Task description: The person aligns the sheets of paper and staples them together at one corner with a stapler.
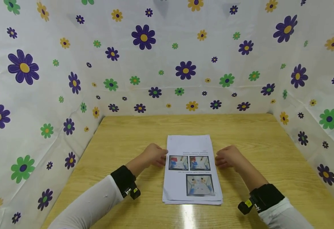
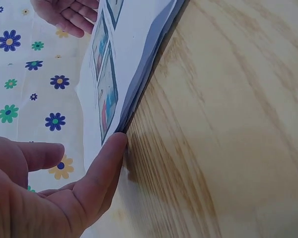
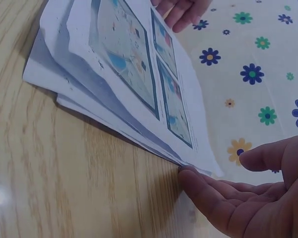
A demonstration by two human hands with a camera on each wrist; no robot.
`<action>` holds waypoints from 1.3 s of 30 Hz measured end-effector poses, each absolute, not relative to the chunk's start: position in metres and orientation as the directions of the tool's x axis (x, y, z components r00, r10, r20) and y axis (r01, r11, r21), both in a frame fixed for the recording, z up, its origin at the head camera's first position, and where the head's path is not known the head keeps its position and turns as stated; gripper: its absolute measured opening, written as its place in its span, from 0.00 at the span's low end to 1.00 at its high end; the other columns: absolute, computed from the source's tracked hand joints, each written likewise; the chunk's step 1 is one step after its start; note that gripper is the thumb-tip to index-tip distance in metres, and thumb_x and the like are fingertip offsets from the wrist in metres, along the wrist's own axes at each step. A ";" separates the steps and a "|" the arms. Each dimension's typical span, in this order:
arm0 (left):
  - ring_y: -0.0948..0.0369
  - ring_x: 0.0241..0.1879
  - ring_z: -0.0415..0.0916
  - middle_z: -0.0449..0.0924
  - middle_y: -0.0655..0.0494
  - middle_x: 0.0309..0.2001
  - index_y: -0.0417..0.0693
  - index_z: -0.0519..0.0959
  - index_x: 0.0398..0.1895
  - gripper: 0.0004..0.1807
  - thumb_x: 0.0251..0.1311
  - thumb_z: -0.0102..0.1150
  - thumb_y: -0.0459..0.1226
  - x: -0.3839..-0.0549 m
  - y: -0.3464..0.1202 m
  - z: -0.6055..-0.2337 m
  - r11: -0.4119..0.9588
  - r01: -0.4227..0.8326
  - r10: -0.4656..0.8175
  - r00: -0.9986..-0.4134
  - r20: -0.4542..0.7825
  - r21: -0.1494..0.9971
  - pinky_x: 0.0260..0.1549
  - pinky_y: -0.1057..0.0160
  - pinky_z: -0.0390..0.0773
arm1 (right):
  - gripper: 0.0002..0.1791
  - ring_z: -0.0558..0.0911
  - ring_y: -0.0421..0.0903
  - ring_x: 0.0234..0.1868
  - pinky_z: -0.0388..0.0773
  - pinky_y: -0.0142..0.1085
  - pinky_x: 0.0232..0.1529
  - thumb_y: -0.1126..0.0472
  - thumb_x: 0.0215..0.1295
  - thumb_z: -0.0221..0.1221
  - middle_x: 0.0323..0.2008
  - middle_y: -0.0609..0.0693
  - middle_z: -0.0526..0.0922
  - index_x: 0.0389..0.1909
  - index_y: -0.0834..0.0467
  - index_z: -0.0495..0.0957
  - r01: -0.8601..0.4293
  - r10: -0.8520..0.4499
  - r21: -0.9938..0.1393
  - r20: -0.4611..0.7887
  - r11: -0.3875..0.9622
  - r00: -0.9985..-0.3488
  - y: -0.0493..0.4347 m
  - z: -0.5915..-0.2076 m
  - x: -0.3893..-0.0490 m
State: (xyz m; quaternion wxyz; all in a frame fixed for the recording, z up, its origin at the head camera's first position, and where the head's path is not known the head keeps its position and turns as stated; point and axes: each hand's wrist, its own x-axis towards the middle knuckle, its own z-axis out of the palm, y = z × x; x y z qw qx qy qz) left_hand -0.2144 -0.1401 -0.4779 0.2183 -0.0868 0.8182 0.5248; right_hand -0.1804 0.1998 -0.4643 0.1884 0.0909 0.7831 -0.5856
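Observation:
A stack of printed paper sheets (image 1: pixel 176 185) lies on the wooden table, its top sheet bearing three colour pictures and some lines of text. At the stack's left edge is my left hand (image 1: pixel 153 155); in the left wrist view its fingertips (image 2: pixel 118 140) touch the side of the sheets, thumb held apart. My right hand (image 1: pixel 230 156) is at the opposite edge, and in the right wrist view its fingertips (image 3: pixel 189 174) meet the sheets' side, thumb also free. Neither hand pinches the paper. Seen from the right wrist, the stack's near edges are wavy and slightly uneven.
The wooden table (image 1: pixel 121 133) extends around the stack on every side. White cloth with purple, green and yellow flowers (image 1: pixel 155 63) stands behind it and along both sides. Each wrist wears a black band with a small camera (image 1: pixel 134 192).

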 end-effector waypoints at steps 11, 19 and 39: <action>0.55 0.32 0.84 0.85 0.42 0.41 0.30 0.77 0.52 0.18 0.71 0.60 0.38 -0.209 -0.138 -0.484 0.376 -0.474 0.055 -0.846 -0.530 0.796 0.31 0.58 0.87 | 0.26 0.88 0.52 0.37 0.87 0.45 0.40 0.65 0.76 0.50 0.49 0.73 0.83 0.63 0.83 0.64 0.377 -0.074 -0.871 -0.419 0.315 -0.905 0.191 -0.468 -0.181; 0.53 0.36 0.88 0.88 0.42 0.38 0.31 0.81 0.52 0.13 0.69 0.58 0.29 -0.204 -0.135 -0.494 0.405 -0.374 0.105 -0.887 -0.449 0.835 0.31 0.57 0.87 | 0.24 0.87 0.50 0.38 0.87 0.43 0.41 0.66 0.74 0.51 0.49 0.70 0.84 0.62 0.80 0.68 0.382 -0.068 -0.864 -0.425 0.329 -0.903 0.184 -0.473 -0.179; 0.51 0.49 0.76 0.75 0.43 0.53 0.43 0.61 0.65 0.16 0.79 0.37 0.33 -0.192 -0.114 -0.485 0.251 -0.178 -0.060 -0.984 -0.168 0.951 0.48 0.56 0.74 | 0.23 0.82 0.53 0.50 0.81 0.42 0.47 0.61 0.79 0.48 0.54 0.66 0.81 0.66 0.72 0.70 0.292 -0.012 -0.896 -0.314 0.335 -0.949 0.139 -0.473 -0.185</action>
